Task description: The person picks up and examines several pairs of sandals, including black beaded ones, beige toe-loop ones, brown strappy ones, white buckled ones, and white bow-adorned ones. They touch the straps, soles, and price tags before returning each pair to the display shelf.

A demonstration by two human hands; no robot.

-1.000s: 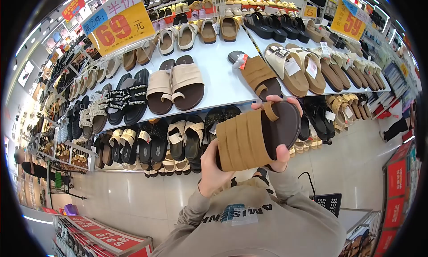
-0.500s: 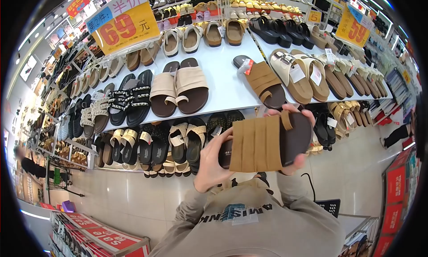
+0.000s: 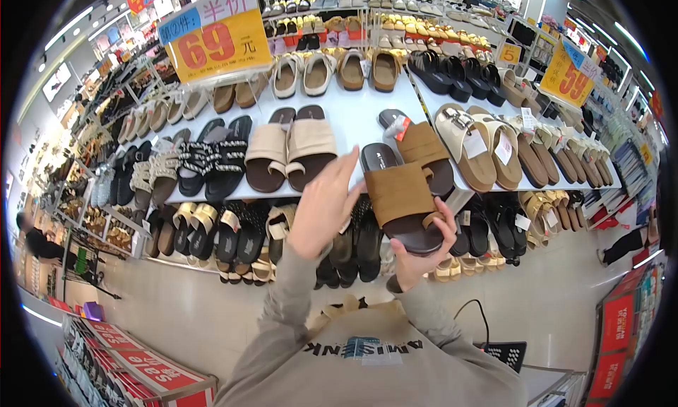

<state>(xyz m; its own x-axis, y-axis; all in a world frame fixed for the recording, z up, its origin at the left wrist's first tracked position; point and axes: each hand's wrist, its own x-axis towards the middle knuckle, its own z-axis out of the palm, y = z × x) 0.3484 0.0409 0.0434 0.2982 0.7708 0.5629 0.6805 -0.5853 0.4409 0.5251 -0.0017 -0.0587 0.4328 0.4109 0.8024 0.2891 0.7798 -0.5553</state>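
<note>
My right hand (image 3: 426, 250) grips a brown slide sandal (image 3: 401, 195) by its heel end, in front of the white display shelf. The sandal has a wide brown strap, a toe loop and a dark sole. Off the sandal, to its left, my left hand (image 3: 326, 205) is raised with its fingers stretched out and nothing in it. Partly hidden behind the held sandal, a matching brown sandal (image 3: 426, 144) with a red and white tag lies on the shelf. A pair of beige slide sandals (image 3: 311, 138) stands on the shelf beyond my left hand.
Buckled cream sandals (image 3: 462, 145) stand right of the brown ones, and black studded sandals (image 3: 219, 156) to the left. Several shoes fill the lower rack (image 3: 244, 241). Price signs (image 3: 215, 39) rise above the white shelf (image 3: 353, 114). Red sale boards (image 3: 134, 361) flank the aisle floor.
My left hand has let go of the sandal and moved left with fingers extended. The right hand has carried the sandal left and turned it more upright, toe end towards the shelf.
</note>
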